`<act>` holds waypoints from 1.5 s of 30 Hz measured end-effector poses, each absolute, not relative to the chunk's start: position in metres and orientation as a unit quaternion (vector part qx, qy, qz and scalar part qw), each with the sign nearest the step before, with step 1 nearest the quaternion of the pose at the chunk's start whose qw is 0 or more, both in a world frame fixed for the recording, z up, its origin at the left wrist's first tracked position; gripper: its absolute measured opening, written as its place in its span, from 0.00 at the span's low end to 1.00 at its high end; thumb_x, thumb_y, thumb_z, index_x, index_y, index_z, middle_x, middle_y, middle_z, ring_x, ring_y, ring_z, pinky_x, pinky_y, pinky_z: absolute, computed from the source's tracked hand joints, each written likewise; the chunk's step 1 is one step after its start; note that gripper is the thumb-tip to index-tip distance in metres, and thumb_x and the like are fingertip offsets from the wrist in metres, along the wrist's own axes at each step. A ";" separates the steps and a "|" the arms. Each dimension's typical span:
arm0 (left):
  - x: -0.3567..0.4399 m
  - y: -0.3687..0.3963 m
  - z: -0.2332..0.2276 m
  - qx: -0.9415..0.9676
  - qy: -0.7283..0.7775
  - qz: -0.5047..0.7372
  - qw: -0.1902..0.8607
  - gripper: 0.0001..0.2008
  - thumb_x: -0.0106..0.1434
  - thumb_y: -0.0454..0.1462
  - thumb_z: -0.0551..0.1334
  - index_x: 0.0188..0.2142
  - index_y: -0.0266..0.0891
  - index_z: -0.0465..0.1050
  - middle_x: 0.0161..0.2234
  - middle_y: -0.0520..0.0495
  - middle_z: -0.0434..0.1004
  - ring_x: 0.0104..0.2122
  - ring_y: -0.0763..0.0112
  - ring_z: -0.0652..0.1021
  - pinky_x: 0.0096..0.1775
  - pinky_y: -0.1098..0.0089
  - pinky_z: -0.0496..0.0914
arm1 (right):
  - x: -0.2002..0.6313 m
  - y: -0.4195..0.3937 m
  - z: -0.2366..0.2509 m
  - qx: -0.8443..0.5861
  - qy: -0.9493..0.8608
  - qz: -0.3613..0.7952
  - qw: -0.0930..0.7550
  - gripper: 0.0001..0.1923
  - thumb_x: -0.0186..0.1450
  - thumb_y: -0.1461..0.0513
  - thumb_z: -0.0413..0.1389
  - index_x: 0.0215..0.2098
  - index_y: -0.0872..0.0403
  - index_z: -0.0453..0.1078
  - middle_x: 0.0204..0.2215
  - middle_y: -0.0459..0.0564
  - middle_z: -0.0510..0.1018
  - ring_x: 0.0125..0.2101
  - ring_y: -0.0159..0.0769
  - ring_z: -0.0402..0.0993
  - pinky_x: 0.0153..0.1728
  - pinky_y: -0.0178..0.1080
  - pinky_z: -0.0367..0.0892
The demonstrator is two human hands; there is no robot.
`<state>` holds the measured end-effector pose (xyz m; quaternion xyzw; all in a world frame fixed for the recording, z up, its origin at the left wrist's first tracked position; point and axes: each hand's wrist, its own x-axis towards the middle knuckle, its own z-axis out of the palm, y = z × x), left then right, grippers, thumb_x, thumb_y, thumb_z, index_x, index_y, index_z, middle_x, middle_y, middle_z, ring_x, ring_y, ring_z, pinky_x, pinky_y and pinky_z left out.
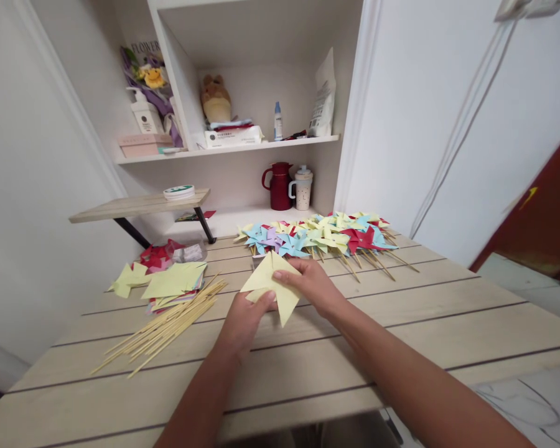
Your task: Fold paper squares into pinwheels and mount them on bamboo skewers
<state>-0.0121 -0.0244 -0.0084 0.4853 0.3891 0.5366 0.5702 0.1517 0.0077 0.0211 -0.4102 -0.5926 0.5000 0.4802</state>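
Both my hands meet over the pale wooden slatted table, working a pale yellow square of paper with folded, pointed flaps held just above the boards near the table's middle; my left hand pinches its lower left edge, thumb on top and fingers curled closed beneath, while my right hand presses down on the paper's centre and right side, thumb and fingers clamped together on it. To my left, a loose bundle of thin bamboo sticks fans across the boards, just beside a stack of yellow and mixed-colour paper squares, with a heap of red paper pieces behind. Beyond the paper, a spread of finished paper pinwheels in blue, yellow, red and lilac on sticks lies along the table's far edge. Behind them, in the white shelf unit, stand a dark red jug and a speckled lidded mug, touching or nearly so
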 end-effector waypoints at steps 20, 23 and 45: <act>-0.005 -0.037 0.012 0.603 0.403 0.643 0.245 0.14 0.57 0.38 0.69 0.44 0.47 0.77 0.38 0.49 0.69 0.32 0.71 0.72 0.40 0.68 0.68 | 0.168 0.017 0.027 -0.371 -0.454 0.562 0.583 0.20 0.50 0.54 0.69 0.34 0.59 0.78 0.30 0.56 0.83 0.25 0.36 0.75 0.26 0.37 0.67; -0.003 -0.038 0.010 0.619 0.404 0.625 0.253 0.09 0.56 0.38 0.70 0.38 0.46 0.78 0.40 0.48 0.70 0.32 0.70 0.72 0.39 0.67 0.67 | 0.164 0.012 0.028 -0.366 -0.470 0.573 0.563 0.19 0.49 0.53 0.69 0.33 0.59 0.78 0.29 0.55 0.83 0.25 0.36 0.75 0.26 0.37 0.67; -0.002 -0.036 0.004 0.601 0.424 0.556 0.387 0.13 0.63 0.48 0.62 0.30 0.41 0.70 0.22 0.52 0.73 0.20 0.73 0.71 0.26 0.71 0.66 | 0.158 0.000 0.030 -0.305 -0.568 0.577 0.502 0.26 0.59 0.42 0.59 0.27 0.58 0.74 0.24 0.52 0.79 0.22 0.33 0.71 0.25 0.34 0.62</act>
